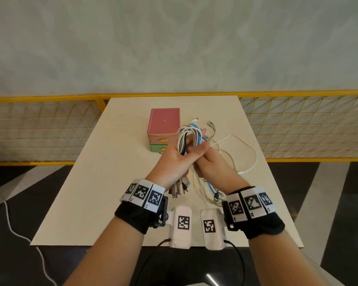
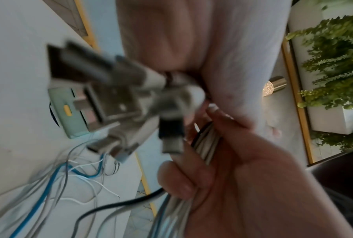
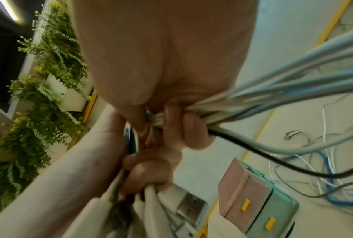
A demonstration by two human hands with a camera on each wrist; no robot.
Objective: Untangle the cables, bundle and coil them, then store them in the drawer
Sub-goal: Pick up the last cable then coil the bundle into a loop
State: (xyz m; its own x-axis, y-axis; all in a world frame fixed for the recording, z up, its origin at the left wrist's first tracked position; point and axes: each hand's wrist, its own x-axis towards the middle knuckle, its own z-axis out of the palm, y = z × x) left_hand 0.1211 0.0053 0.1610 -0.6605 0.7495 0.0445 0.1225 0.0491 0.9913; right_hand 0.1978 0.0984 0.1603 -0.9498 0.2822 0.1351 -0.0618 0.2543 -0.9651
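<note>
Both hands hold one bundle of white, blue and black cables [image 1: 189, 139] above the table's middle. My left hand [image 1: 173, 162] grips the bundle low down, and several USB plugs [image 1: 179, 188] hang below its palm, blurred and close in the left wrist view [image 2: 114, 96]. My right hand [image 1: 212, 167] grips the same cables [image 3: 273, 90] just to the right, its fingers [image 3: 193, 128] curled round them. Loose ends of cable [image 1: 242, 153] trail onto the table at the right. The small drawer box [image 1: 163, 129], pink over green with yellow handles, stands behind the hands with both drawers closed.
The beige table [image 1: 103, 182] ends close to my forearms. A yellow mesh railing [image 1: 50, 129] runs behind it. Thin loose cables [image 3: 313, 173] lie right of the drawer box [image 3: 252, 204]. Green plants [image 2: 334, 64] stand off the table.
</note>
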